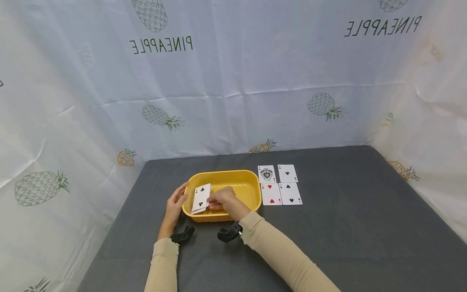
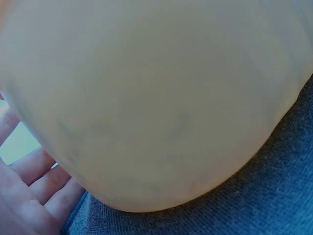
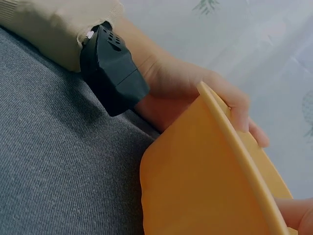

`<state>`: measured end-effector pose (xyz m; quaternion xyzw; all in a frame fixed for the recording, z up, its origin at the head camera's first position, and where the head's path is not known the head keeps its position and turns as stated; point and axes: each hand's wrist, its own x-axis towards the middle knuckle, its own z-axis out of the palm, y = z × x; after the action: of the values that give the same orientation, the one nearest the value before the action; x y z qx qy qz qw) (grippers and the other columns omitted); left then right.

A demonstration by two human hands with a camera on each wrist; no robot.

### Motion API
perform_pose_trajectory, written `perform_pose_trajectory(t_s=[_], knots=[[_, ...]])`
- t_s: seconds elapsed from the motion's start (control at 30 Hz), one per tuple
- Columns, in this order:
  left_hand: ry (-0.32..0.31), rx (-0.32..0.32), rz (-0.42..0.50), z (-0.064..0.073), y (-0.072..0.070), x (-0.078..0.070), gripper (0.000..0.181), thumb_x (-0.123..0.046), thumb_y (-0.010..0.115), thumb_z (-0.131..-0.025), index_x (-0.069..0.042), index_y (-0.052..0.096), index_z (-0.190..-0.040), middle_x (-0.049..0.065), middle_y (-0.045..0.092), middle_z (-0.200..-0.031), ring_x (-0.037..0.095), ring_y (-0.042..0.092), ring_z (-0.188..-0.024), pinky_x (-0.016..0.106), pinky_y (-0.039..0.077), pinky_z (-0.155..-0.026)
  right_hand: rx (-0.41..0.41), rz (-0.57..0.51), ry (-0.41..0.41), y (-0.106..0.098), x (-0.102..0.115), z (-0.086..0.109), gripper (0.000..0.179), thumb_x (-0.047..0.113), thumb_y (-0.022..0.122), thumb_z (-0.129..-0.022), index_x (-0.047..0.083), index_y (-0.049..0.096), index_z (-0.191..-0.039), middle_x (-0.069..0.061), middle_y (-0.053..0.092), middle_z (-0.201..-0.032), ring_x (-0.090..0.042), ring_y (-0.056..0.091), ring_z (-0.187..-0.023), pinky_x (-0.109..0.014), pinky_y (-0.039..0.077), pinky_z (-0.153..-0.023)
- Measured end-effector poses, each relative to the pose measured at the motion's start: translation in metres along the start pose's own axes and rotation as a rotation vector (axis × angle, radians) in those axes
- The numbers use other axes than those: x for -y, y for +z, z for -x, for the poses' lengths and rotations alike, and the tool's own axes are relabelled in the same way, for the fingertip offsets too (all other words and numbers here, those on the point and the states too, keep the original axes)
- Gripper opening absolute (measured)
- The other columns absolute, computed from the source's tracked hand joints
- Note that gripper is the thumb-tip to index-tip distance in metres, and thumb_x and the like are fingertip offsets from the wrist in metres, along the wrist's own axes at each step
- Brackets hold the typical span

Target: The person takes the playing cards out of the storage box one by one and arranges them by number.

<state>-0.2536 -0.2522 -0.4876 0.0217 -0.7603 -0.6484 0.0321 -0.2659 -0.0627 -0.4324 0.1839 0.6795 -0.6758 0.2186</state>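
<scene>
Left hand gripped the yellow tray. Right hand had fingers narrow, seemingly pinching the two of clubs atop a stack, tray's left end. Light edge pinch suited; lower cards could cling. Four face-up cards lay just right, tray wall between.

Pineapple-print cloth behind dark table
</scene>
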Motion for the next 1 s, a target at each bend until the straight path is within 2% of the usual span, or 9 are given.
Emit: perform_pose_trajectory(t_s=[0.27, 0.5, 0.77, 1.0], knots=[[0.011, 0.004, 0.002, -0.002, -0.001, 0.001, 0.044, -0.015, 0.049, -0.099, -0.016, 0.046, -0.143, 0.012, 0.046, -0.148, -0.013, 0.050, -0.108, 0.004, 0.042, -0.088, 0.031, -0.018, 0.019, -0.006, 0.003, 0.000, 0.019, -0.003, 0.075, -0.076, -0.007, 0.071, -0.094, -0.005, 0.061, -0.053, -0.010, 0.059, -0.042, -0.019, 0.050, -0.046], [0.002, 0.009, -0.012, -0.001, -0.001, 0.002, 0.044, -0.016, 0.047, -0.100, -0.017, 0.044, -0.144, 0.012, 0.045, -0.150, -0.015, 0.050, -0.108, 0.003, 0.041, -0.088, 0.063, -0.022, 0.016, -0.012, 0.002, 0.000, 0.020, 0.001, 0.075, -0.079, -0.004, 0.072, -0.097, -0.005, 0.064, -0.057, -0.009, 0.062, -0.046, -0.021, 0.053, -0.051], [-0.017, 0.004, -0.018, -0.002, -0.001, 0.002, 0.044, -0.018, 0.049, -0.100, -0.020, 0.045, -0.144, 0.010, 0.046, -0.149, -0.012, 0.050, -0.110, 0.003, 0.041, -0.087, 0.153, -0.025, -0.064, -0.028, -0.001, 0.008, 0.022, 0.005, 0.071, -0.084, -0.003, 0.071, -0.105, -0.006, 0.067, -0.075, -0.010, 0.064, -0.058, -0.022, 0.057, -0.064], [-0.017, -0.007, -0.032, -0.002, 0.000, 0.001, 0.044, -0.018, 0.049, -0.100, -0.019, 0.045, -0.143, 0.011, 0.046, -0.149, -0.014, 0.050, -0.107, 0.004, 0.041, -0.086, 0.192, -0.054, -0.129, -0.035, 0.006, 0.016, 0.023, -0.001, 0.068, -0.084, -0.008, 0.069, -0.106, -0.003, 0.065, -0.069, -0.010, 0.062, -0.058, -0.026, 0.058, -0.067]])
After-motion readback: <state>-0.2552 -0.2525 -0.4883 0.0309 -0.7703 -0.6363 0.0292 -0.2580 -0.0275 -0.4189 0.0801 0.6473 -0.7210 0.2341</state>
